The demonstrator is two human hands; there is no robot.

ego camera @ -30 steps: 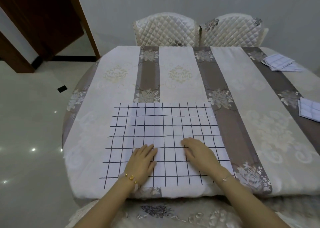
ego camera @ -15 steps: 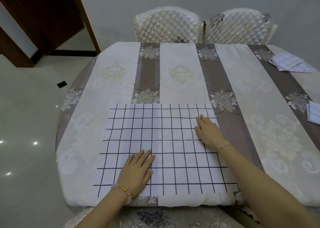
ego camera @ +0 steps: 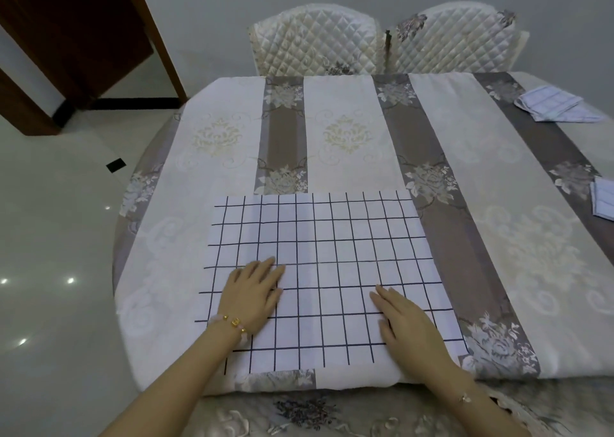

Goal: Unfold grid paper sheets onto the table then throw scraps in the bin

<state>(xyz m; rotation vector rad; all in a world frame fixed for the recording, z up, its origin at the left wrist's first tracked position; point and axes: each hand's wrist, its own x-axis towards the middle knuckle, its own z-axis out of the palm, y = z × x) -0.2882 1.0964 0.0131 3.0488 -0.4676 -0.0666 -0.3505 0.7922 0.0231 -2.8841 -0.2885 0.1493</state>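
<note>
— How many sheets lay on the table (ego camera: 349, 171)?
— One unfolded grid sheet (ego camera: 325, 270); two folded bundles (ego camera: 558, 106) (ego camera: 603, 200) at its right edge.
— Chairs? Hands?
— Two chairs (ego camera: 315, 44) (ego camera: 455, 41) behind it; two hands (ego camera: 254, 295) (ego camera: 407, 323) at its near edge.

white black-gridded paper (ego camera: 332, 270), brown-striped floral tablecloth (ego camera: 465, 177)

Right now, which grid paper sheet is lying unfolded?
The large sheet at the near edge, flat under the left hand and right hand. The far-corner packet and right-edge packet are folded small.
</note>
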